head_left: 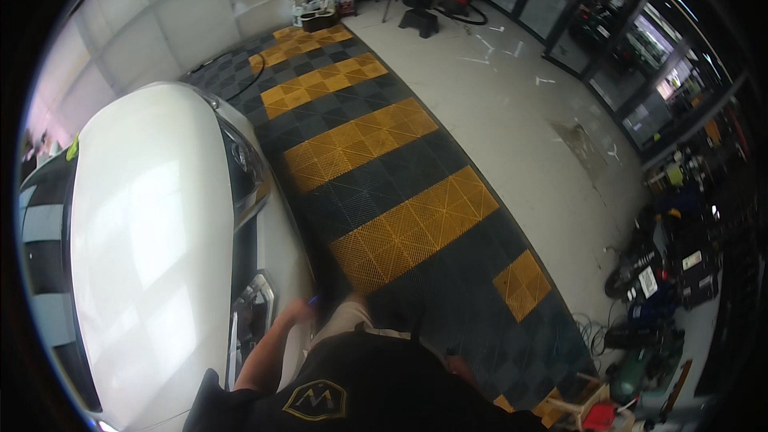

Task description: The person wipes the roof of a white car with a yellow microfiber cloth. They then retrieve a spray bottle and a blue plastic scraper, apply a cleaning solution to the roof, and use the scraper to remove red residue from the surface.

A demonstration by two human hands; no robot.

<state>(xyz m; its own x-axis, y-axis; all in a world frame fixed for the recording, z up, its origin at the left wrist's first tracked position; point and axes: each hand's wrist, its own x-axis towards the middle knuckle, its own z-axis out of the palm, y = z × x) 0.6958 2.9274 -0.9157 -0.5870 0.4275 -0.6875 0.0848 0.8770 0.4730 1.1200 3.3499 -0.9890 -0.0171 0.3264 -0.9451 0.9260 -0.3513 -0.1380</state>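
A white car [152, 232] stands along my left side, its front grille [242, 160] and headlight [258, 300] turned toward me. My left hand [299, 310] hangs low beside the car's front bumper, just right of the headlight. Blur softens the fingers, which look closed on a small blue thing [313, 301] whose kind I cannot make out. On the other side of my body, only a small part of my right hand [458, 367] shows by my hip. Its fingers are hidden in shadow and behind my black shirt.
Black and yellow floor tiles [408, 224] run ahead, beside a pale floor strip [512, 88]. A black step stool [420, 22] and a red vacuum [458, 3] stand far ahead. Motorcycles [640, 272], a wooden stool [580, 404] and coiled cable [590, 332] line the right.
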